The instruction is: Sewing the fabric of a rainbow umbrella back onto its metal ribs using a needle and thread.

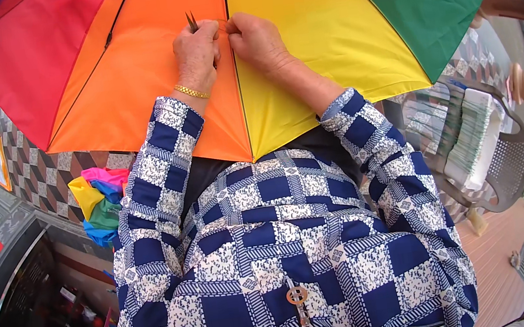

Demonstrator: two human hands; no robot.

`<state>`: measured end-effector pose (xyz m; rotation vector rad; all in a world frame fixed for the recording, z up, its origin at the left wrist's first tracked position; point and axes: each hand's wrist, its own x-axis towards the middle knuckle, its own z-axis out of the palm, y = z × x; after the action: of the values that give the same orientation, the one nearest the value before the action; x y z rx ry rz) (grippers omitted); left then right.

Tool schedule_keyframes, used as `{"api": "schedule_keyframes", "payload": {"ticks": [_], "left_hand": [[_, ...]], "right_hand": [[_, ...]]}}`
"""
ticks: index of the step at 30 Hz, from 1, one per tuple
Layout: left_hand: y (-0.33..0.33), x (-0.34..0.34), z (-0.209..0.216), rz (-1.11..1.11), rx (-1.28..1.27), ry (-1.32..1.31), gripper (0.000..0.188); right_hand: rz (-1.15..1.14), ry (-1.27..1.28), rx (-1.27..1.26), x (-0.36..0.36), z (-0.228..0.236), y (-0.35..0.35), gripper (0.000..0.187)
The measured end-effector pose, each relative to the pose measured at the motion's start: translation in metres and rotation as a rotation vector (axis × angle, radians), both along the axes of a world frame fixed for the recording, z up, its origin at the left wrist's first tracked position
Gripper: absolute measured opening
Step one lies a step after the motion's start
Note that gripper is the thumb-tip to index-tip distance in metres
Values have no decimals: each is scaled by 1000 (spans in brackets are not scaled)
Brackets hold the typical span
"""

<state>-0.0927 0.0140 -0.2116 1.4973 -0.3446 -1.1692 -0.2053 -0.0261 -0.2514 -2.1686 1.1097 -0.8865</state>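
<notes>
An open umbrella canopy (151, 79) spreads over my lap, its red, orange, yellow and green panels facing me with thin dark ribs (239, 94) along them. My left hand (196, 53) is closed over the orange panel, beside the middle rib. Two narrow dark points of thread snips (192, 22) stick up from its fist. Across the rib, over the yellow panel, my right hand (257, 42) is closed, thumb and fingers pinched together at the rib. What the pinch holds is too small to make out; a faint thread-like line shows between the hands.
Bright folded fabric (104, 197) in several colours lies left of my arm. To the right stands a grey plastic chair (507, 164) with a stack of pale strips (470, 136) on it. Patterned tiles (44, 169) cover the floor; a dark cabinet (33, 286) is at lower left.
</notes>
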Motion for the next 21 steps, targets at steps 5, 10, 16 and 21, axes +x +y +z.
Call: {"api": "schedule_keyframes", "payload": {"ticks": [5,10,16,21], "left_hand": [[-3,-6,-5,88,-32,-9,5],[-3,0,-16,107,-115,72,6],[-4,10,-29,-169,-14,-489,12],[2,11,-31,-465,-113,-894,16]], "right_hand": [[17,-310,741,-6,6,-4,5],[-61,-504,836,-5,3,-9,5],[-358,-952,1003,-5,14,-22,7],[-435,-1164,1173,-9,16,-23,10]]}}
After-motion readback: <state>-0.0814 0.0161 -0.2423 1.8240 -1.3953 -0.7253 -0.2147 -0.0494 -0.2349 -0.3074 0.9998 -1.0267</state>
